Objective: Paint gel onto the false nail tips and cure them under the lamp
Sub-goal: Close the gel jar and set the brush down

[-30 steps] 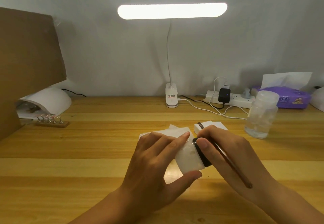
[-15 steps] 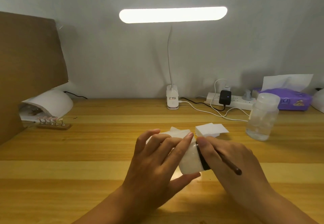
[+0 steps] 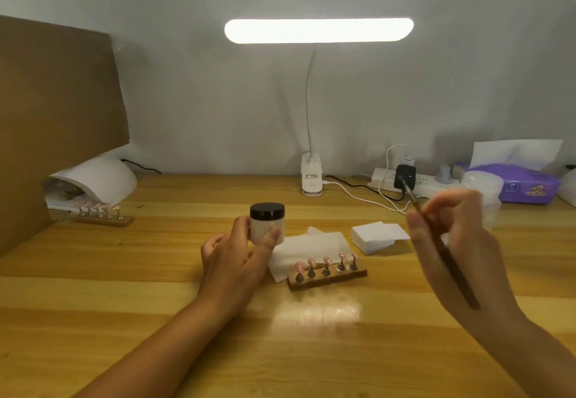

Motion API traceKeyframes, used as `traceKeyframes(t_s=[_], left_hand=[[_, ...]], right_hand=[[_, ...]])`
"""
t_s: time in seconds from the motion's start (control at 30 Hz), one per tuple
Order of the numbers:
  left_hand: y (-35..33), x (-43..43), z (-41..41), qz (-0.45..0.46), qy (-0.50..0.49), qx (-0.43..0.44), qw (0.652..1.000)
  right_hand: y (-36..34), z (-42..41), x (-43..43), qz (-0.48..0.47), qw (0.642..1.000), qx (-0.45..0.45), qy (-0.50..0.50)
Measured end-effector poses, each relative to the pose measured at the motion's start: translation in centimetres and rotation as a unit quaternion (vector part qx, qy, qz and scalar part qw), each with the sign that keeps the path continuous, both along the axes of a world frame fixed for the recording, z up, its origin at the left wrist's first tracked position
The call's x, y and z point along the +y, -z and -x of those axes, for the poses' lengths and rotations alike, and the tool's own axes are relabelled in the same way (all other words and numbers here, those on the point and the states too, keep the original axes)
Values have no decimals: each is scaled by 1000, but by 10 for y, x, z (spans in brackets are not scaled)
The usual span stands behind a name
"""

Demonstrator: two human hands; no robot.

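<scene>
My left hand [image 3: 232, 262] grips a small white gel jar [image 3: 266, 224] with a black lid, upright, just above the table left of centre. To the right, my right hand [image 3: 452, 241] holds a thin brown brush [image 3: 442, 248], its tip pointing up and away. Between the hands a wooden holder [image 3: 327, 277] carries several pink false nail tips, partly on a white tissue [image 3: 308, 249]. At the far left a second holder [image 3: 104, 215] with nail tips stands in front of the white curing lamp [image 3: 93, 181].
A stack of white wipes [image 3: 375, 237] lies behind the near holder. At the back stand a clip-on desk lamp [image 3: 311, 179], a power strip [image 3: 417, 181] with cables, a clear plastic bottle [image 3: 484, 198] and a purple tissue pack [image 3: 514, 184]. A brown board [image 3: 53, 117] leans at left.
My hands have parted: the left one carried the closed jar left and upright, the right one let go of the lid and lifted away with the brush. The near nail holder is now uncovered.
</scene>
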State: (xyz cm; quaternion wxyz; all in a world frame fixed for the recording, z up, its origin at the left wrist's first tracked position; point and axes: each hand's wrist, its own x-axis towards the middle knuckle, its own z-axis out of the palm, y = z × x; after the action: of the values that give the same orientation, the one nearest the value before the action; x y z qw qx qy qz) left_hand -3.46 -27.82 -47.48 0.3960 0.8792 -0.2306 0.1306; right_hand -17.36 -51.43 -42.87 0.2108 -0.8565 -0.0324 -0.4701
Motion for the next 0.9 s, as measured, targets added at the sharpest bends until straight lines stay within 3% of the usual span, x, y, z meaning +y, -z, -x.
traceKeyframes(t_s=[0.1, 0.2, 0.37, 0.63, 0.73, 0.9], left_hand=[[5, -1, -3, -57, 21, 19, 998], [8, 1, -5, -89, 27, 34, 995], [11, 3, -7, -154, 11, 12, 988], [12, 7, -19, -158, -20, -32, 987], [11, 4, -19, -133, -10, -36, 990], [11, 5, -22, -87, -5, -2, 996]], right_hand=[[13, -6, -16, 151, 981, 112, 35], [24, -9, -25, 209, 952, 223, 36], [30, -15, -25, 261, 942, 209, 24], [37, -15, -18, 82, 975, 201, -38], [42, -18, -12, 54, 981, 183, -26], [37, -26, -9, -50, 987, 151, -14]])
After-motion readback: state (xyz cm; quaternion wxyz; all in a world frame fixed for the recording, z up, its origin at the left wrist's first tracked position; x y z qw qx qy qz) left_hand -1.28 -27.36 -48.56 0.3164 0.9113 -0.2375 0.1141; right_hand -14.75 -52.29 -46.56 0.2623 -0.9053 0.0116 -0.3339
